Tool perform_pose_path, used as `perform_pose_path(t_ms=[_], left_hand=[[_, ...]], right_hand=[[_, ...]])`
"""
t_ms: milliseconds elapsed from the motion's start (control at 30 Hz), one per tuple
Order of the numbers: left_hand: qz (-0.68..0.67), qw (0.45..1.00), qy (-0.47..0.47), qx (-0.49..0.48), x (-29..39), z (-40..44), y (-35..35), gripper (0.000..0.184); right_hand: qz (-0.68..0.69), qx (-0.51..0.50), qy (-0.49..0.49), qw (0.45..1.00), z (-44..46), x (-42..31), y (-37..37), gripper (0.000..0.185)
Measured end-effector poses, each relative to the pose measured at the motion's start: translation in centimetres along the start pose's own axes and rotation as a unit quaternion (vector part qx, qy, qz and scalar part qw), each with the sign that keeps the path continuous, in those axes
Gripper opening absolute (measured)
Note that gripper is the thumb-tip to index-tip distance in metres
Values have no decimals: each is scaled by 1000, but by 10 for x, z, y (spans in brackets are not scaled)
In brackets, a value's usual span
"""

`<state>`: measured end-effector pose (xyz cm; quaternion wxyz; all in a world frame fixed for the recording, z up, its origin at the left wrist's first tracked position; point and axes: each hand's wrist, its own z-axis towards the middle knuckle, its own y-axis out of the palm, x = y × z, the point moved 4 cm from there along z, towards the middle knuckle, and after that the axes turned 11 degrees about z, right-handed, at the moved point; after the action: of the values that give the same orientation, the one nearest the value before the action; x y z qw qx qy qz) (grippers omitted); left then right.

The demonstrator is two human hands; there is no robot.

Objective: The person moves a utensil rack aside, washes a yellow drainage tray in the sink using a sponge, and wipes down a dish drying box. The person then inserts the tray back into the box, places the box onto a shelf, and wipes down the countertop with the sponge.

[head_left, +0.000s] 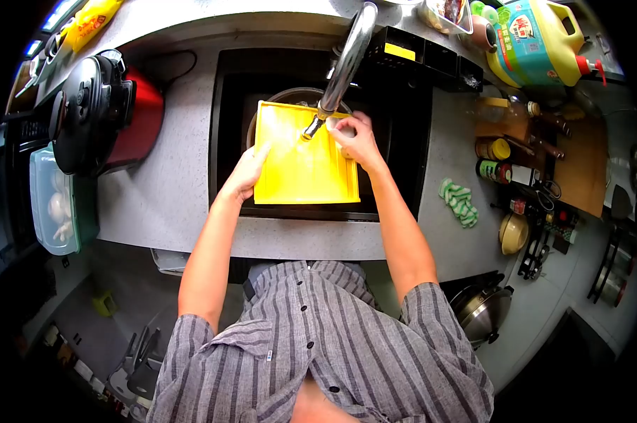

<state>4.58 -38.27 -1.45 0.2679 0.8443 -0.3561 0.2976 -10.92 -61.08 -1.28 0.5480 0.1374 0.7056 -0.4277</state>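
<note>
A shallow yellow plastic tray [301, 173] with raised edges is held over the dark sink [230, 92], under the chrome faucet [350, 60]. My left hand [246, 171] grips its left edge, the thumb on the inner face and the fingers behind. At the tray's upper right edge, my right hand [361, 144] has its fingers closed around something small and pale that I cannot make out. Behind the tray shows part of a round metal basin [290, 95]. The faucet's spout end hangs in front of the tray's inner face.
A red and black pressure cooker [139, 116] and a lidded teal box [61, 201] stand left. To the right lie a green-striped cloth [459, 202], several jars, scissors [546, 194] and a cutting board [583, 162]. A large yellow jug [537, 42] stands at the back right.
</note>
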Motion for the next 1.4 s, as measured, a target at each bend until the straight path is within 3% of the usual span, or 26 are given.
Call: perform_pose_path(t_ms=[100,133,167,200,233,300,333,367,433,500,533,567,633,700,767,833,900,933,1067,1167,1333,1400], left_hand=[[-52,996,-28,-60,-6,11,-8,42],[-99,992,-31,-76,-12,17,-12,44],[-144,984,-35,-94,-20,22,-15,45],[-149,984,35,-96,1,2,-11,51],[-242,963,16,-114,10,-18,-6,60],[-246,957,105,-116,-1,-38,5,69],[-215,966,121,-74,-24,-35,9,75],[-208,973,101,-9,-31,-36,23,67],[-322,946,48,8,-51,-16,28,55],[-264,963,51,19,-54,-12,27,54],[-235,970,53,26,-51,-12,27,53],[-243,968,52,22,-48,-12,28,53],[-258,965,46,11,-42,-14,31,53],[-276,961,20,-19,-41,-11,37,54],[-276,960,7,-48,-40,-7,42,55],[-229,973,13,-36,-52,1,42,58],[-207,978,12,-28,-54,3,44,57],[-209,978,7,-24,-49,-2,47,56],[-191,981,9,-24,-38,-20,44,57],[-208,976,-4,-60,-41,-22,42,59],[-161,985,-16,-59,-30,-39,38,57],[-157,985,-19,-71,-32,-36,42,59]], right_hand=[[251,-69,256,931,-9,22,6,15],[201,-43,250,946,-15,15,6,15],[241,-14,256,936,-19,18,9,15],[280,17,261,924,-23,26,12,15],[320,49,264,908,-26,32,14,15],[322,94,246,909,-33,34,22,16],[348,95,265,894,-38,31,27,15],[374,94,282,878,-43,26,33,14],[367,87,245,893,-53,20,43,14],[309,72,231,920,-56,29,37,15],[201,39,201,958,-51,32,24,15],[-10,90,70,993,-51,25,8,15],[-90,171,-86,977,-55,-13,3,12],[-55,88,-131,986,-50,-42,12,7],[33,32,-154,987,-50,-55,35,10],[182,-99,-12,978,-53,-74,58,13],[118,-119,-81,982,-56,-84,79,19],[193,-137,-36,971,-56,-86,83,26],[118,-220,-189,950,-45,-89,85,24],[46,-157,-193,967,-30,-65,77,29],[42,-76,-58,995,-11,-19,48,27],[73,-76,-94,990,-24,-33,55,26]])
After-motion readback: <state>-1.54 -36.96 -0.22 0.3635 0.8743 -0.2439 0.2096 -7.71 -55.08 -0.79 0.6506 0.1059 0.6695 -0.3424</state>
